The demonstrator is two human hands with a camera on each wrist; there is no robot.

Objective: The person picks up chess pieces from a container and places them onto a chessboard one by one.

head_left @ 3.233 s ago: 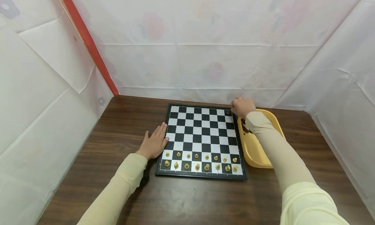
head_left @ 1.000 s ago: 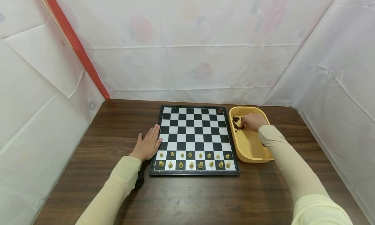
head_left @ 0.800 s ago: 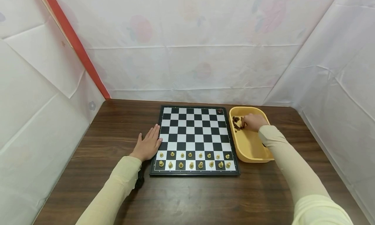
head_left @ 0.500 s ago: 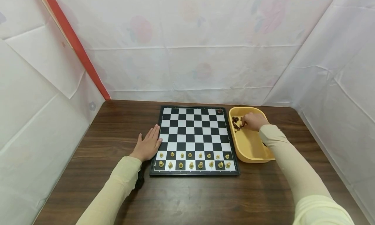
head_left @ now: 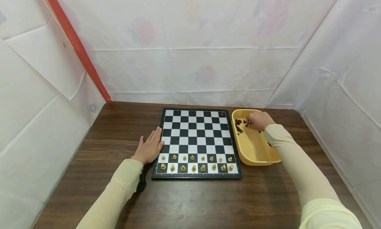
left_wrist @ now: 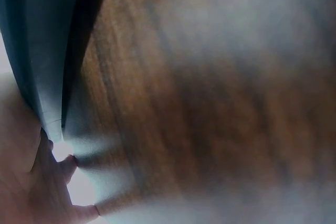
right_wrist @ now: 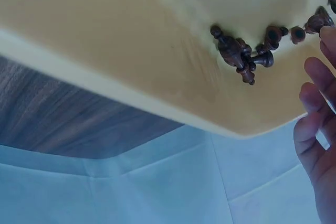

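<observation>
A black-and-white chessboard (head_left: 196, 141) lies on the brown table. Light pieces (head_left: 196, 162) fill its two nearest rows. One dark piece (head_left: 222, 113) stands on the far right corner square. Right of the board is a yellow tray (head_left: 262, 153) with a heap of dark pieces (head_left: 238, 125) (right_wrist: 241, 56). My right hand (head_left: 256, 120) is over the tray's far end, fingers (right_wrist: 315, 124) curled down, pinching a dark piece at the heap's edge. My left hand (head_left: 150, 148) lies flat on the table, fingertips against the board's left edge (left_wrist: 31, 51).
White sheeting walls the table on the far, left and right sides, with a red strip (head_left: 74, 43) at the far left. Bare wood (head_left: 196, 202) runs between the board and the near edge. The left wrist view is blurred.
My right hand went from the board's far right corner, where a dark piece now stands, into the tray. In the last second it has drawn slightly toward the tray's far end. The left hand stayed put.
</observation>
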